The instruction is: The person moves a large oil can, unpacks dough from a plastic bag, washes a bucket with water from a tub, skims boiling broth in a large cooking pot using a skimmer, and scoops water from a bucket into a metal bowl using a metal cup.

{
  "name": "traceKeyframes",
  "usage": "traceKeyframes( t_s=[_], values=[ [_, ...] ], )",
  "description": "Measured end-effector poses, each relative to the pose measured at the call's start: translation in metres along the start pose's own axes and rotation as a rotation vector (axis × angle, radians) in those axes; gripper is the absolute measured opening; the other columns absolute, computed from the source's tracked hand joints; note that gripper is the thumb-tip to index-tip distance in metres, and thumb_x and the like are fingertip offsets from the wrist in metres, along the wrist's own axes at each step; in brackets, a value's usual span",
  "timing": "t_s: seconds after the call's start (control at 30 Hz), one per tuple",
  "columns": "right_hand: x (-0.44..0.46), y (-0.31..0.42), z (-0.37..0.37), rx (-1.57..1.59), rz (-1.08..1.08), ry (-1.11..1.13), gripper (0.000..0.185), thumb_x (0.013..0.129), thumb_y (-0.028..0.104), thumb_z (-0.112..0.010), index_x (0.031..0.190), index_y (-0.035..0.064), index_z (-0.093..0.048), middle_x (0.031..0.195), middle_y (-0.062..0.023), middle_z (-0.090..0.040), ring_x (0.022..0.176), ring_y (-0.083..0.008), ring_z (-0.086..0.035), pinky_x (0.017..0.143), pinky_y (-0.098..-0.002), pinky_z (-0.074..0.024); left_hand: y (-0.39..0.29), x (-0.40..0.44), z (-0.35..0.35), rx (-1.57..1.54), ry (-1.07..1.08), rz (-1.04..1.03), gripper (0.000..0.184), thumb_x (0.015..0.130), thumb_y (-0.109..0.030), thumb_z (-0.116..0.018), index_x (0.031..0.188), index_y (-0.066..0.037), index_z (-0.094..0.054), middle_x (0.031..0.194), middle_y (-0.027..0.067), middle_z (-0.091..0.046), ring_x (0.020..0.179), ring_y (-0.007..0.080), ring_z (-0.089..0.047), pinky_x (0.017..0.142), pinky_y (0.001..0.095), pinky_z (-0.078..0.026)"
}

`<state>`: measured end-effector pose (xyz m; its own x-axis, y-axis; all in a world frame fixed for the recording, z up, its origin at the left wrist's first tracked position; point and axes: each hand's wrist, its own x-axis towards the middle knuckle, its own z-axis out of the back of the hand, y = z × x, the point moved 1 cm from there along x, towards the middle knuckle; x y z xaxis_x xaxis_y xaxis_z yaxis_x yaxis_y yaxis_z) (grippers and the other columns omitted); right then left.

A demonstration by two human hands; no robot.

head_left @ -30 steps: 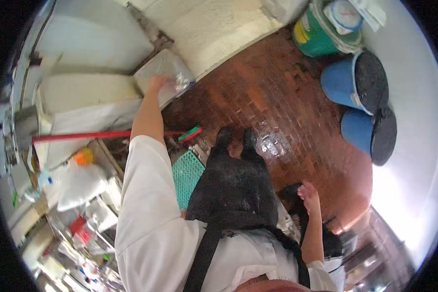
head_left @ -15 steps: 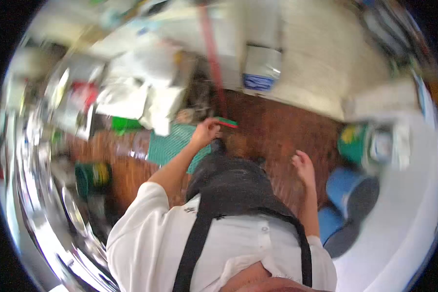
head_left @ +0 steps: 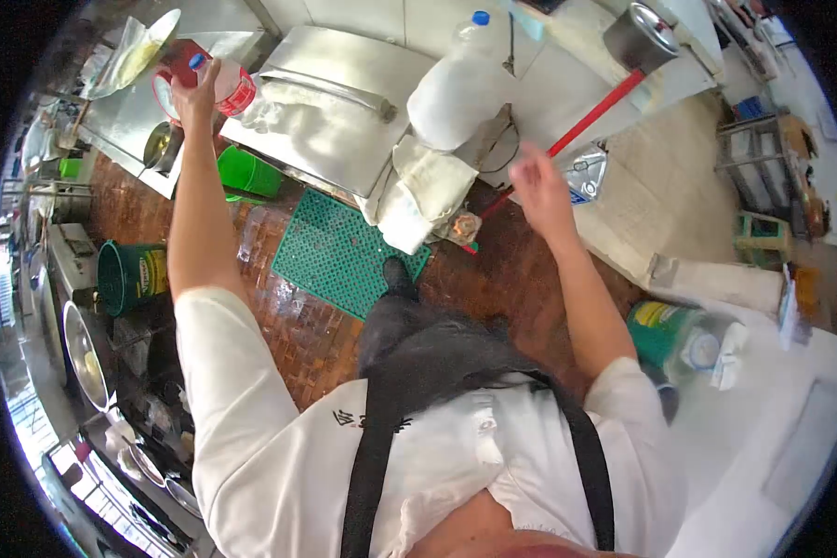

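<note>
My left hand [head_left: 193, 98] is stretched to the far left, its fingers around the neck of a clear plastic bottle [head_left: 235, 91] with a red label and blue cap. Beside the bottle is a red, round-edged container [head_left: 172, 70]. My right hand [head_left: 541, 191] is raised in front of the counter, its fingers smeared by motion. Close by, a long red pole [head_left: 595, 116] slants down behind it; whether they touch I cannot tell. A large, cloudy plastic jug [head_left: 460, 98] with a blue cap stands near several cloths [head_left: 423, 191].
A steel lid [head_left: 330, 84] covers equipment in front. On the floor are a green mat [head_left: 330, 256], a bright green bucket [head_left: 248, 174] and a dark green bucket [head_left: 126, 279]. A metal pot [head_left: 637, 42] stands at the back right; a green container [head_left: 656, 335] sits right.
My left hand has let go of a small red-and-green object and moved far left to the bottle. My right hand has risen and moved forward. The view has turned.
</note>
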<state>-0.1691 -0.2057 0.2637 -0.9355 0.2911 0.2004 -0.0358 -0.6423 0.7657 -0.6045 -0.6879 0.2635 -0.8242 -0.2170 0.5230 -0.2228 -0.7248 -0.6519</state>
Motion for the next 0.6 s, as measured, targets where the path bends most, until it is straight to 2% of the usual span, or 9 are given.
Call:
traceKeyframes(
  t_s=[0.03, 0.1, 0.2, 0.23, 0.33, 0.37, 0.47, 0.53, 0.6],
  values=[
    [0.031, 0.023, -0.011, -0.019, -0.034, -0.044, 0.051, 0.089, 0.023, -0.069, 0.131, 0.0019, -0.051, 0.102, -0.0205, -0.064, 0.092, -0.0344, -0.063, 0.083, -0.0436, -0.0501, 0.011, 0.005, -0.006, 0.006, 0.056, 0.011, 0.106, 0.065, -0.066, -0.078, 0.135, 0.008, -0.048, 0.128, 0.0291, -0.057, 0.123, 0.0385, -0.053, 0.101, 0.0434, -0.043],
    [0.087, 0.044, -0.04, -0.186, 0.192, -0.31, 0.059, 0.084, 0.031, -0.075, 0.128, -0.0007, -0.052, 0.106, -0.019, -0.061, 0.087, -0.0313, -0.062, 0.078, -0.0406, -0.05, 0.014, 0.006, -0.018, 0.013, 0.176, 0.018, 0.091, 0.07, -0.065, -0.074, 0.13, 0.001, -0.054, 0.123, 0.0252, -0.061, 0.116, 0.0378, -0.058, 0.097, 0.044, -0.046],
    [0.147, 0.044, -0.069, -0.558, 0.197, -0.311, 0.065, 0.08, 0.039, -0.075, 0.126, -0.0003, -0.053, 0.111, -0.0229, -0.06, 0.094, -0.0374, -0.062, 0.077, -0.0462, -0.0507, 0.004, 0.014, -0.031, 0.012, 0.323, 0.009, 0.071, 0.077, -0.063, -0.069, 0.123, -0.009, -0.064, 0.115, 0.0194, -0.068, 0.105, 0.0367, -0.065, 0.091, 0.045, -0.049],
    [0.158, 0.046, -0.078, -0.598, 0.127, -0.238, 0.064, 0.08, 0.041, -0.074, 0.124, 0.0005, -0.054, 0.109, -0.0237, -0.061, 0.095, -0.0387, -0.063, 0.076, -0.0475, -0.0508, 0.007, 0.006, -0.039, 0.167, 0.138, -0.156, 0.041, 0.087, -0.047, -0.066, 0.109, -0.013, -0.07, 0.099, 0.0158, -0.071, 0.092, 0.0321, -0.069, 0.082, 0.0414, -0.052],
    [0.178, 0.025, -0.091, -0.571, 0.065, -0.119, 0.058, 0.08, 0.043, -0.072, 0.122, 0.0061, -0.058, 0.102, -0.0236, -0.065, 0.092, -0.0414, -0.064, 0.078, -0.0499, -0.0517, -0.033, -0.021, -0.016, 0.157, 0.023, -0.546, 0.024, 0.092, -0.031, -0.064, 0.1, -0.01, -0.072, 0.086, 0.0156, -0.07, 0.083, 0.0254, -0.07, 0.076, 0.0338, -0.053],
    [0.179, 0.015, -0.094, -0.536, 0.071, -0.098, 0.056, 0.08, 0.044, -0.071, 0.121, 0.0086, -0.059, 0.1, -0.0231, -0.066, 0.09, -0.0421, -0.064, 0.08, -0.0505, -0.052, -0.069, -0.035, -0.002, -0.255, 0.102, -0.166, 0.017, 0.093, -0.019, -0.063, 0.095, -0.006, -0.074, 0.083, 0.0116, -0.071, 0.079, 0.0172, -0.068, 0.074, 0.0279, -0.051],
    [0.154, 0.005, -0.087, -0.506, 0.221, -0.322, 0.041, 0.08, 0.039, -0.072, 0.104, 0.0075, -0.062, 0.085, -0.0196, -0.068, 0.079, -0.0426, -0.065, 0.072, -0.0498, -0.0531, -0.133, -0.061, 0.014, -1.011, 0.153, 0.088, 0.018, 0.091, -0.018, -0.065, 0.094, -0.002, -0.074, 0.088, 0.0064, -0.072, 0.079, 0.0129, -0.066, 0.075, 0.0266, -0.05],
    [0.123, 0.048, -0.047, -0.354, 0.066, -0.305, 0.04, 0.08, 0.034, -0.074, 0.1, 0.002, -0.062, 0.086, -0.023, -0.067, 0.082, -0.0413, -0.066, 0.073, -0.047, -0.0524, -0.18, -0.082, 0.016, -1.105, 0.239, 0.09, 0.018, 0.091, -0.016, -0.065, 0.093, 0.0, -0.074, 0.092, 0.0049, -0.072, 0.08, 0.0122, -0.065, 0.077, 0.026, -0.05],
    [0.093, 0.065, 0.001, -0.304, 0.046, -0.399, 0.031, 0.079, 0.027, -0.075, 0.095, 0.004, -0.062, 0.082, -0.0197, -0.067, 0.074, -0.0397, -0.065, 0.065, -0.0421, -0.0518, -0.217, -0.103, 0.002, -0.99, 0.314, -0.055, 0.019, 0.092, -0.017, -0.065, 0.093, 0.0, -0.074, 0.092, 0.0074, -0.072, 0.076, 0.0108, -0.065, 0.073, 0.026, -0.051]
  ],
)
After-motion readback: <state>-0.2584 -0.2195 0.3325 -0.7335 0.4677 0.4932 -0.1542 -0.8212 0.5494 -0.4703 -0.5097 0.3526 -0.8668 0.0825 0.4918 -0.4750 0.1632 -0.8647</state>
